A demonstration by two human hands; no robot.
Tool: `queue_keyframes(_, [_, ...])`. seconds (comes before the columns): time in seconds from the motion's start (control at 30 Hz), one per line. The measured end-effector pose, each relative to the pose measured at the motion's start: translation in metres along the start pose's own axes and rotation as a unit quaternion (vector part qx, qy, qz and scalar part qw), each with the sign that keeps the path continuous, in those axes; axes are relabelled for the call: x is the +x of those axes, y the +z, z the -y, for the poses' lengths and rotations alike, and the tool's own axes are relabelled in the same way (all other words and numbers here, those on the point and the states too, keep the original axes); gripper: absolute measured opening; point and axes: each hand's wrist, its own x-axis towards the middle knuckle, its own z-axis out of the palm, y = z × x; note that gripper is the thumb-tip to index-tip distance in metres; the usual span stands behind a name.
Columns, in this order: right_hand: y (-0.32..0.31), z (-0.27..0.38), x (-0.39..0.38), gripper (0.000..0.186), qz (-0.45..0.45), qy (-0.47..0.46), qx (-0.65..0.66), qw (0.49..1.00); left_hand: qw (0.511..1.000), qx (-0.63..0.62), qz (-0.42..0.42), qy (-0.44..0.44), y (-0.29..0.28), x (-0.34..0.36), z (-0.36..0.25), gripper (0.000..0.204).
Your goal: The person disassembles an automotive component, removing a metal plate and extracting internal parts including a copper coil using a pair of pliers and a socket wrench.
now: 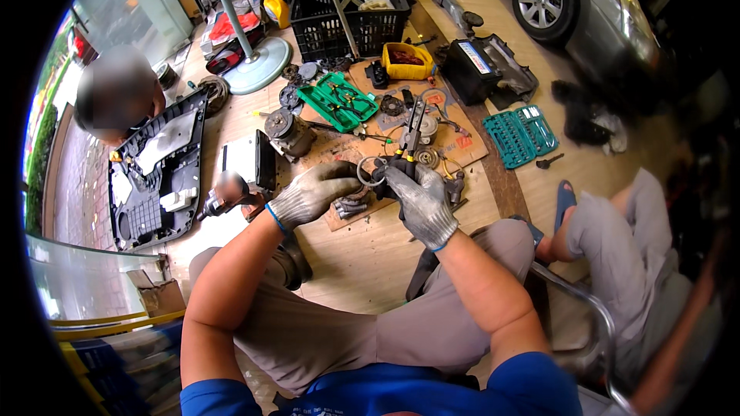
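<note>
My left hand [314, 191], in a grey-white work glove, is closed with its fingertips at the left edge of a thin metal ring [364, 176]. My gloved right hand [425, 204] grips a pair of long-nosed pliers [415, 132] with dark, yellow-marked handles. Their jaws point up and away from me. The ring sits between both hands, close beside the right fingers. Just beyond the left hand stands a round metal machine part [289, 132]. Small metal parts [351, 206] lie under the hands on a flattened cardboard sheet [470, 135].
Beyond lie an open green tool case [338, 102], a yellow tub [408, 62], black crates [308, 27] and a fan base [262, 65]. To the right are a teal socket set [520, 136], a battery [470, 69], a car [609, 23] and a seated person. Another person bends over a black panel [158, 177].
</note>
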Motion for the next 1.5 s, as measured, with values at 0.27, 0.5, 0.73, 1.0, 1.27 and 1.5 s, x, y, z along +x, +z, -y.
queue_keyframes(0.27, [0.001, -0.012, 0.002, 0.022, -0.019, 0.003, 0.0, 1.0, 0.982, -0.183, -0.033, -0.029, 0.012, -0.003, -0.01, 0.046])
queue_keyframes(0.5, [0.004, -0.007, -0.001, 0.017, 0.032, 0.087, -0.08, 0.992, 0.985, -0.1, -0.12, -0.074, 0.003, 0.004, -0.009, 0.047])
queue_keyframes(0.73, [0.008, 0.004, -0.021, 0.026, 0.147, 0.276, -0.037, 0.949, 0.971, 0.101, -0.215, -0.023, -0.016, 0.008, 0.017, 0.046])
queue_keyframes(1.0, [0.011, 0.01, -0.028, 0.028, 0.155, 0.298, -0.005, 0.942, 0.943, 0.221, -0.247, 0.034, -0.014, 0.0, 0.004, 0.039])
queue_keyframes(1.27, [0.004, 0.006, -0.028, 0.033, 0.212, 0.255, -0.027, 0.943, 0.94, 0.255, -0.226, 0.034, -0.015, -0.001, 0.0, 0.036])
queue_keyframes(1.5, [-0.001, 0.002, -0.027, 0.031, 0.259, 0.205, -0.07, 0.941, 0.922, 0.29, -0.241, 0.09, -0.013, -0.002, 0.0, 0.024])
